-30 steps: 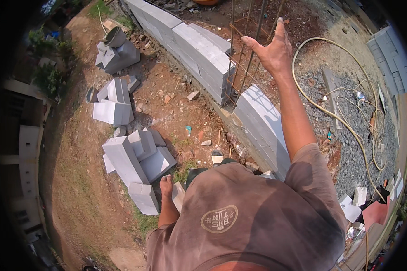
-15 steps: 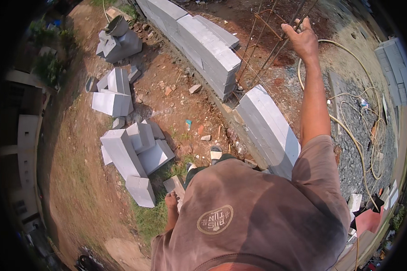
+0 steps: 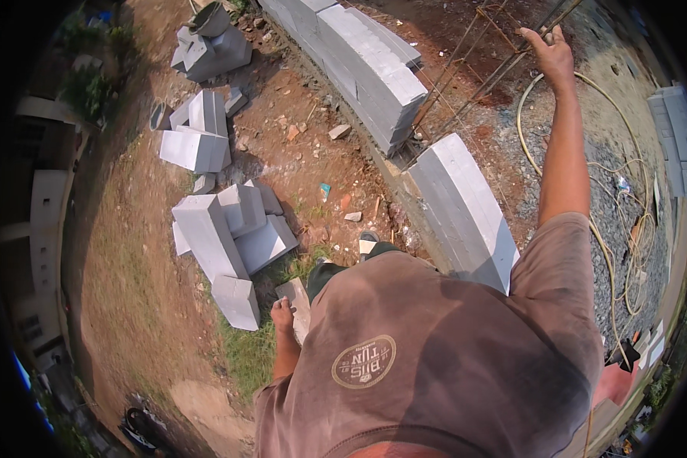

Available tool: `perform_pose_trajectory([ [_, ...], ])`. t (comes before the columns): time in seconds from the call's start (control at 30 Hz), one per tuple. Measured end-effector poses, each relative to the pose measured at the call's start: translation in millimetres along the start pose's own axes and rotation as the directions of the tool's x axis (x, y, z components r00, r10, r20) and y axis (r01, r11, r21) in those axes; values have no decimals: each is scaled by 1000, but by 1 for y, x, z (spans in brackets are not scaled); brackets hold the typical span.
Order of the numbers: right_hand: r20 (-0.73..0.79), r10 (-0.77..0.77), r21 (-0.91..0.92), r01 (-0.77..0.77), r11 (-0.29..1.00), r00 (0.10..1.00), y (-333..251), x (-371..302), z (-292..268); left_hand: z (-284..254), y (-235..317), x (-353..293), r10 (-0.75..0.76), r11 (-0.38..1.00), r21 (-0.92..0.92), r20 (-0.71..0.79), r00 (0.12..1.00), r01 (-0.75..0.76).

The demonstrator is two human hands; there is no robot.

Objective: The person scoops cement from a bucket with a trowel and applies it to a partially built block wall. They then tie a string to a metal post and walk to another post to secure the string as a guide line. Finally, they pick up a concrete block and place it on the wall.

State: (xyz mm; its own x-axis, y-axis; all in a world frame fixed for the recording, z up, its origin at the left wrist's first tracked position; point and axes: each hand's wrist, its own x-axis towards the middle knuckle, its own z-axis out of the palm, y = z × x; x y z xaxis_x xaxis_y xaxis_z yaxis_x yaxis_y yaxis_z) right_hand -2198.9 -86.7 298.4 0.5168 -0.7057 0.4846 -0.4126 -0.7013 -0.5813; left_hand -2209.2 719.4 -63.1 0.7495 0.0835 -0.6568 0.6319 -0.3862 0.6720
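Observation:
My right arm is stretched out to the far right. Its hand (image 3: 551, 59) is closed around the upper part of the steel rebar (image 3: 496, 79), which rises slantwise from a gap between two wall sections. On one side of that gap runs the longer wall of grey blocks (image 3: 374, 76); on the other is a shorter stack of blocks (image 3: 466, 206), close to my right side. Low beside my body, my left hand (image 3: 283, 314) has curled fingers; whatever they may hold is too small to make out. A flat board (image 3: 298, 294) lies on the ground just beyond it.
Loose grey blocks lie in a near heap (image 3: 210, 229), a middle heap (image 3: 195, 149) and a far heap (image 3: 217, 57), with a bucket (image 3: 208, 19) on the last. A yellowish hose (image 3: 614, 244) coils over gravel (image 3: 614, 202) on the right. More blocks (image 3: 675, 137) are stacked beyond.
The rebar top in my right hand has swung a little further right. My left hand has come slightly forward, still curled. The whole view has shifted somewhat.

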Motion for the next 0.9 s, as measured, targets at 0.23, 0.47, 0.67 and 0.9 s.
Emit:
perform_pose_trajectory([
  [0.23, -113, 63, 8, -63, 998, 992, -35, -26, 8, -18, -58, -38, -120, 990, 69, -44, 992, 123],
  [0.47, -8, 109, 221, -105, 970, 994, -77, -63, 0, -49, -116, 52, 56, 915, 400, 18, 998, -59],
  [0.67, 22, 170, 276, -169, 946, 985, -120, -85, 13, -49, 85, 98, 78, 992, 99, 74, 994, -85],
  [0.9, -65, 183, 300, -156, 941, 981, -136, -103, 26, -55, 187, 174, 308, 938, 144, 72, 949, -316],
])
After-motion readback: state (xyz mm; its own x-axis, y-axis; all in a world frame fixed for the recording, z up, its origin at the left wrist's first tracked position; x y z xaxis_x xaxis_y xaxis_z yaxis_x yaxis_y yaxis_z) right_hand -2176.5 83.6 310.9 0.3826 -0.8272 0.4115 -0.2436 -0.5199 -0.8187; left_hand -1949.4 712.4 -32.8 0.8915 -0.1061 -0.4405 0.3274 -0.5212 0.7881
